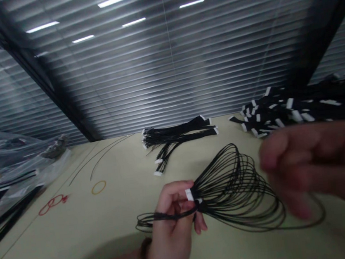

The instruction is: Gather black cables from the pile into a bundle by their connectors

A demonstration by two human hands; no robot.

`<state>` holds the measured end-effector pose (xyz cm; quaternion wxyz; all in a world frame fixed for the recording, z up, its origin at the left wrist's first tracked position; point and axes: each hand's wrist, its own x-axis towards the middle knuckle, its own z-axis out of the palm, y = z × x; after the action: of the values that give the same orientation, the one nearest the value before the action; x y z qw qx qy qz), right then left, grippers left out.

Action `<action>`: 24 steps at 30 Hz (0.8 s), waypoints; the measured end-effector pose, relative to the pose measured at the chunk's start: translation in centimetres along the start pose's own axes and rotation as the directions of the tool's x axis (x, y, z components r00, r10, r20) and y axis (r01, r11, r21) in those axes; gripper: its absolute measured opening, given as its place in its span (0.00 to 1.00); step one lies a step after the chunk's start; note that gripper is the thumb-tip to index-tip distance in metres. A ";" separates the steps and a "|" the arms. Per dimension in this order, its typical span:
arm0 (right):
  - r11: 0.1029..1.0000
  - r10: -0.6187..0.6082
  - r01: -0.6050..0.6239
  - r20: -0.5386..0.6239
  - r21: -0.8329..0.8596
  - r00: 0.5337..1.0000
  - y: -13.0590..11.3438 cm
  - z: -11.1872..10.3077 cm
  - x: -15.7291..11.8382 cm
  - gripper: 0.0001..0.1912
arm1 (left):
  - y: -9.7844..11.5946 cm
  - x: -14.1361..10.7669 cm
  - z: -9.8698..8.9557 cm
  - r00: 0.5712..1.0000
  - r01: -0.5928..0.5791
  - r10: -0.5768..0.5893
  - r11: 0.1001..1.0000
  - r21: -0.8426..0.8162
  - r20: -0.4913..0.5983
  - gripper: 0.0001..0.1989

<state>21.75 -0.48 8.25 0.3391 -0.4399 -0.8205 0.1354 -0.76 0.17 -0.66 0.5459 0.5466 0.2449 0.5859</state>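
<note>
My left hand (174, 225) is closed around the connector end of a black wire harness (237, 184). A white connector (189, 194) shows between its thumb and fingers. From there many thin black wires fan out to the right in wide loops, and a shorter looped bunch sticks out to the left across the hand. To the right of the loops is my right hand (310, 167), raised and blurred, with its fingers bent together. One longer wire loop passes behind it; what its fingertips hold, if anything, cannot be made out.
Several black cable bundles (181, 130) with white ends lie at the back middle. A larger pile of cables (307, 108) is at the right. Plastic bags (22, 150) with cables lie at the left, near a yellow ring (99, 187) and red bands (52, 203). Blinds (165, 64) stand behind the table.
</note>
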 end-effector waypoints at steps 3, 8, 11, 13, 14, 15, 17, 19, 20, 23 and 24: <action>0.996 0.039 -0.050 0.143 0.071 0.989 -1.8 3.2 -1.1 0.06 | -0.1 -0.3 -0.1 0.998 -0.032 0.032 0.999 -0.005 0.051 0.09; 0.982 -0.174 0.178 -0.062 0.062 0.983 -2.5 5.7 -1.8 0.10 | -0.2 -0.5 0.0 0.998 0.011 -0.010 1.000 -0.021 0.060 0.11; 0.967 -0.241 0.239 0.005 0.083 0.971 -2.5 6.0 -1.5 0.11 | -0.5 -0.4 0.0 0.995 0.079 -0.075 0.994 -0.071 0.058 0.12; 0.961 -0.264 0.258 0.053 0.098 0.963 -2.5 6.0 -1.2 0.09 | -0.7 -0.2 0.0 0.992 0.111 -0.100 0.982 -0.151 0.081 0.10; 0.959 -0.272 0.264 0.069 0.103 0.960 -2.5 6.0 -1.1 0.09 | -0.8 -0.2 0.0 0.990 0.119 -0.101 0.974 -0.193 0.101 0.09; 0.957 -0.275 0.267 0.063 0.110 0.959 -2.6 6.0 -1.1 0.09 | -0.9 -0.1 0.0 0.987 0.132 -0.106 0.965 -0.225 0.125 0.09; 0.965 -0.234 0.232 0.006 0.120 0.972 -2.7 5.8 -1.1 0.09 | -0.9 0.0 -0.1 0.983 0.144 -0.109 0.957 -0.252 0.148 0.08; 0.987 -0.125 0.129 -0.044 0.091 0.991 -2.7 5.5 -1.2 0.08 | -0.8 0.2 -0.1 0.985 0.133 -0.101 0.962 -0.239 0.141 0.08; 0.996 -0.069 0.071 -0.040 0.053 0.997 -2.7 5.3 -1.3 0.08 | -0.7 0.2 -0.1 0.987 0.119 -0.090 0.966 -0.230 0.132 0.08; 0.993 0.020 -0.016 0.039 -0.115 0.999 -2.5 4.9 -1.6 0.08 | -0.5 0.3 -0.1 0.992 0.095 -0.075 0.974 -0.204 0.105 0.08; 0.988 0.020 -0.011 0.052 -0.155 0.998 -2.5 4.8 -1.7 0.08 | -0.4 0.3 -0.1 0.991 0.104 -0.087 0.976 -0.191 0.097 0.08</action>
<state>17.60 -2.88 5.27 0.2809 -0.4674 -0.8338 0.0858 -0.64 0.60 -0.97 0.6347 0.5033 0.1879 0.5555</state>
